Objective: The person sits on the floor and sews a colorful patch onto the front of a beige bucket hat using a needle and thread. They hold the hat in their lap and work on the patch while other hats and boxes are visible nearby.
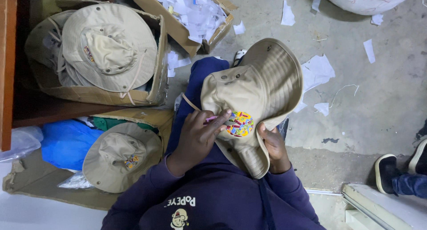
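The person sits low over the floor (382,105), and a khaki bucket hat (262,88) is propped on the lap, brim tipped up and away so the crown faces the camera. That tilt puts the round, multicoloured patch (239,124) right under the eyes. The left hand (198,136) is curled tight around a thin pink tool (211,118), tip laid at the patch's edge, fingers narrow and pinched. The right hand (272,145) is tucked under the brim, closed on the fabric, and seems to brace the cloth from behind so the patch stays flat.

On the left, a cardboard box (158,74) holds 1 stack of matching hats (109,48), brims nested. 1 more hat (122,156) lies apart on flattened cardboard, patch showing, near a blue plastic bag (66,141). A second box of white paper scraps (191,8) sits ahead, with scraps strewn over the concrete. Another person's shoe (386,172) shows at far right.
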